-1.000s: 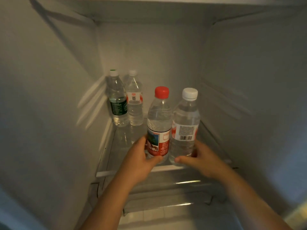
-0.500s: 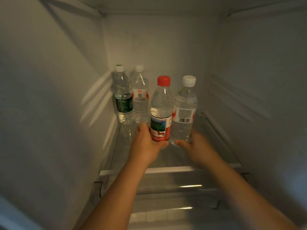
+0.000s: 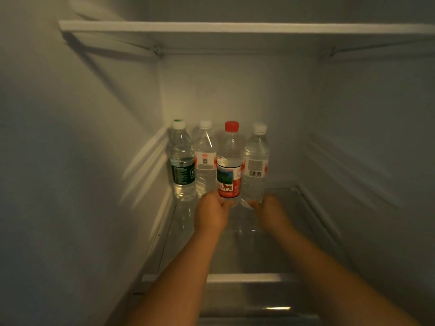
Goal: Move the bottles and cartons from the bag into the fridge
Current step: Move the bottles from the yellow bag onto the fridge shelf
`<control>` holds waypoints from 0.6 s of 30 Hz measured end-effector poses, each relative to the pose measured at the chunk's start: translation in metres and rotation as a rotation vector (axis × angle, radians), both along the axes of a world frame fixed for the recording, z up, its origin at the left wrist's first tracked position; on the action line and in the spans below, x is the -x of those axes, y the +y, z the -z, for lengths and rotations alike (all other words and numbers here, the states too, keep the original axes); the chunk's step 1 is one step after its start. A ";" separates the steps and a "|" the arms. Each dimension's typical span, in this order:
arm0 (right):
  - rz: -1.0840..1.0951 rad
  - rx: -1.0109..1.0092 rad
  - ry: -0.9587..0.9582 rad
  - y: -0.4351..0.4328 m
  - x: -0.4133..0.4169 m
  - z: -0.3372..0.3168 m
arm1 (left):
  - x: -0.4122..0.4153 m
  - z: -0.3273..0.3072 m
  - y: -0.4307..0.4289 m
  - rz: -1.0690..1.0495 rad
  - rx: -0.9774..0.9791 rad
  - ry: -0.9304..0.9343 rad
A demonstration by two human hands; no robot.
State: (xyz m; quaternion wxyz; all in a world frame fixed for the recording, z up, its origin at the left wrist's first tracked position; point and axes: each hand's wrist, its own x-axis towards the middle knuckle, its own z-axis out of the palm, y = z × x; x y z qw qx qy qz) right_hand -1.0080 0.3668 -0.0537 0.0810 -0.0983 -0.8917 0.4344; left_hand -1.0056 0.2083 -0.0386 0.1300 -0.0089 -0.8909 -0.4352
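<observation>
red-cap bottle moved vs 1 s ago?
Yes. The red-cap bottle went back from the shelf front edge into line with the green-label bottle at the rear.

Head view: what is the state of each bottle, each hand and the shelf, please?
green-label bottle, upright, capped, untouched.
white-cap bottle beside it, upright, capped, untouched.
red-cap bottle, upright, capped, base gripped by left hand.
barcode bottle, upright, capped, base held by right hand.
glass shelf, in place, four bottles at its back.

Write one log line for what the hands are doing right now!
step: placing bottles | left hand: grips red-capped bottle | right hand: grips barcode-label bottle | where: fridge shelf
</observation>
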 end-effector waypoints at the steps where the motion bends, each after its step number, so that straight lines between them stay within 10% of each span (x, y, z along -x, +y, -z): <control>1: 0.029 -0.014 -0.008 0.007 0.018 0.017 | 0.003 0.002 0.001 -0.014 0.020 -0.007; 18: 0.128 -0.030 0.039 -0.001 0.010 -0.012 | 0.012 -0.001 0.006 -0.121 0.221 -0.027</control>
